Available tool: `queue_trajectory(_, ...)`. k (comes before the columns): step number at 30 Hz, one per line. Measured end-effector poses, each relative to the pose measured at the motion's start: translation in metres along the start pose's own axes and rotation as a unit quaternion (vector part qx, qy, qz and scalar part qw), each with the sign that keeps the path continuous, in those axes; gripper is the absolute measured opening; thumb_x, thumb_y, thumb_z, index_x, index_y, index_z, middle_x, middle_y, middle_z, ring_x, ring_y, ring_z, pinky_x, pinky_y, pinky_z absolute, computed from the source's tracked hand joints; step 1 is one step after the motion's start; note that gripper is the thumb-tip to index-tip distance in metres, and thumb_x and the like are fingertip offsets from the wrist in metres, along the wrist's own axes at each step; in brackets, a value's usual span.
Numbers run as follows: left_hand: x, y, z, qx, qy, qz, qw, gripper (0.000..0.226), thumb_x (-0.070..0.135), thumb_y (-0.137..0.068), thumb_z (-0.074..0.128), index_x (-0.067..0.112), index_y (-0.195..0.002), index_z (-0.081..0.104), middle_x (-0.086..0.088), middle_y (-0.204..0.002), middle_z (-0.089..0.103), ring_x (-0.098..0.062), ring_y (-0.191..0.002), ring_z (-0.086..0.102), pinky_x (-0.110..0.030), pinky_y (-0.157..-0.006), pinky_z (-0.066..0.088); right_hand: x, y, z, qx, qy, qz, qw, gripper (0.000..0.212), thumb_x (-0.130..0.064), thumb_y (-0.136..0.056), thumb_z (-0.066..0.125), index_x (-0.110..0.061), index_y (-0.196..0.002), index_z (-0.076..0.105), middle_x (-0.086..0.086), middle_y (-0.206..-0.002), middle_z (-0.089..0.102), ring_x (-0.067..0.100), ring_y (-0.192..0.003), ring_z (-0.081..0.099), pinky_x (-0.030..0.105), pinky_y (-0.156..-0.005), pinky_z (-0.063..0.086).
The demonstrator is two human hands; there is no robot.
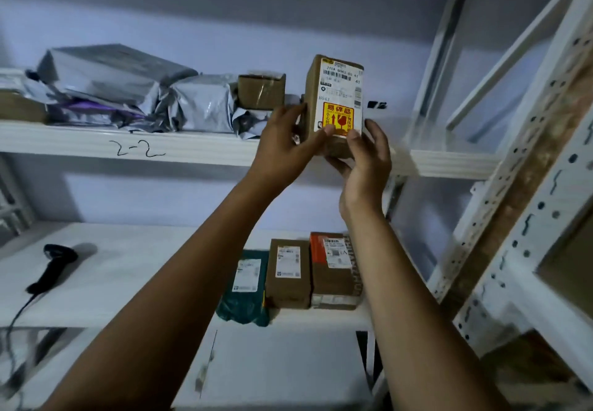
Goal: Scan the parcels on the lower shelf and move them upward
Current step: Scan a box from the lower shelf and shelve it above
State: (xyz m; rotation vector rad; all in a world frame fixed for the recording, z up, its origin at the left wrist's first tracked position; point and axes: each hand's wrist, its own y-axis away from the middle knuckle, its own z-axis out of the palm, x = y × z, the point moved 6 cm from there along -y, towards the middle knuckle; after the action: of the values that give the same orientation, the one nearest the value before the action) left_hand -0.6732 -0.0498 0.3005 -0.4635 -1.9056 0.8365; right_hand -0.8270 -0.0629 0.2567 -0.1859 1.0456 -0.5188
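Cardboard parcel point(333, 102), upright, barcode label above yellow fragile sticker; both hands, left point(285, 141) and right point(365, 157), clasp it.

A parcel storeroom: white slotted-steel shelving point(500, 205) marked "2-2" point(136, 149), with grey mailer bags point(128, 89) above that mark, labelled cartons point(313, 271) below and right of it, and a handheld barcode scanner point(53, 266) below-left.
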Motion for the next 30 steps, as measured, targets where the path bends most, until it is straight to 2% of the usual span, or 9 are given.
queue_trajectory(3, 0.003, -0.037, -0.014, 0.06, -0.081, 0.035, 0.994, 0.045, 0.047, -0.096, 0.065, 0.012, -0.125, 0.068, -0.004, -0.124, 0.061, -0.021, -0.114, 0.061, -0.032, -0.092, 0.054, -0.015, -0.033, 0.015, 0.021, 0.018, -0.029, 0.999, 0.028, -0.024, -0.088, 0.07, -0.025, -0.116, 0.069, 0.001, -0.115, 0.074, 0.02, -0.108, 0.07, 0.056, -0.088, 0.06)
queue_trajectory(6, 0.004, -0.073, -0.039, 0.117, -0.224, 0.053, 0.966, 0.044, 0.039, -0.092, 0.068, 0.015, -0.129, 0.067, -0.008, -0.135, 0.06, -0.027, -0.124, 0.054, -0.035, -0.099, 0.046, -0.024, -0.067, 0.027, 0.029, 0.023, -0.044, 0.998, 0.017, -0.027, -0.085, 0.072, -0.027, -0.102, 0.071, 0.004, -0.11, 0.074, 0.023, -0.103, 0.071, 0.054, -0.079, 0.062)
queue_trajectory(8, -0.005, -0.094, -0.05, 0.098, -0.33, 0.014, 0.939, 0.055, 0.046, -0.09, 0.067, 0.019, -0.137, 0.062, -0.009, -0.143, 0.056, -0.033, -0.133, 0.047, -0.042, -0.105, 0.04, -0.03, -0.089, 0.034, 0.047, 0.088, -0.051, 0.994, 0.01, -0.041, -0.077, 0.073, -0.036, -0.086, 0.072, -0.006, -0.098, 0.075, 0.02, -0.098, 0.073, 0.052, -0.082, 0.062)
queue_trajectory(10, -0.026, -0.111, -0.054, 0.031, -0.401, -0.06, 0.914, 0.066, 0.058, -0.087, 0.064, 0.019, -0.14, 0.057, -0.014, -0.143, 0.055, -0.038, -0.133, 0.046, -0.047, -0.106, 0.04, -0.03, -0.112, 0.042, 0.047, 0.15, -0.037, 0.987, 0.022, -0.057, -0.065, 0.068, -0.037, -0.074, 0.071, -0.012, -0.087, 0.075, 0.018, -0.092, 0.073, 0.05, -0.085, 0.06)
queue_trajectory(14, -0.055, -0.134, -0.043, -0.058, -0.401, -0.082, 0.91, 0.049, 0.062, -0.076, 0.064, 0.016, -0.091, 0.063, -0.012, -0.099, 0.067, -0.035, -0.097, 0.062, -0.035, -0.077, 0.048, -0.034, -0.129, 0.058, 0.015, 0.288, -0.016, 0.957, 0.04, -0.058, -0.07, 0.064, -0.018, -0.066, 0.063, 0.0, -0.075, 0.069, 0.027, -0.087, 0.07, 0.044, -0.082, 0.059)
queue_trajectory(18, -0.057, -0.147, -0.035, -0.056, -0.383, -0.048, 0.921, 0.051, 0.062, -0.075, 0.072, 0.018, -0.067, 0.049, -0.002, -0.072, 0.053, -0.028, -0.08, 0.056, -0.032, -0.063, 0.033, -0.032, -0.14, 0.064, 0.012, 0.404, -0.02, 0.914, 0.042, -0.05, -0.092, 0.054, -0.013, -0.074, 0.061, 0.0, -0.073, 0.062, 0.027, -0.087, 0.065, 0.032, -0.07, 0.044)
queue_trajectory(21, -0.061, -0.153, -0.032, -0.053, -0.398, -0.02, 0.916, 0.055, 0.066, -0.079, 0.067, 0.018, -0.068, 0.041, -0.007, -0.081, 0.054, -0.034, -0.091, 0.056, -0.035, -0.072, 0.036, -0.027, -0.143, 0.071, -0.003, 0.473, -0.006, 0.881, 0.045, -0.061, -0.089, 0.043, -0.021, -0.085, 0.063, 0.002, -0.094, 0.064, 0.028, -0.101, 0.056, 0.039, -0.09, 0.046)
queue_trajectory(24, -0.063, -0.152, -0.03, -0.036, -0.387, 0.0, 0.922, 0.048, 0.061, -0.093, 0.053, 0.016, -0.079, 0.044, -0.01, -0.087, 0.051, -0.037, -0.104, 0.054, -0.038, -0.074, 0.039, -0.02, -0.141, 0.078, -0.049, 0.452, 0.03, 0.89, 0.055, -0.066, -0.086, 0.037, -0.021, -0.1, 0.065, 0.005, -0.11, 0.065, 0.03, -0.11, 0.057, 0.048, -0.101, 0.047)
queue_trajectory(30, -0.055, -0.147, -0.027, 0.01, -0.355, 0.103, 0.929, 0.051, 0.047, -0.107, 0.031, 0.013, -0.082, 0.061, -0.015, -0.09, 0.072, -0.04, -0.091, 0.063, -0.034, -0.067, 0.032, -0.008, -0.134, 0.092, -0.12, 0.437, 0.02, 0.891, 0.062, -0.055, -0.087, 0.023, -0.015, -0.112, 0.062, 0.015, -0.112, 0.066, 0.034, -0.106, 0.06, 0.052, -0.1, 0.049)
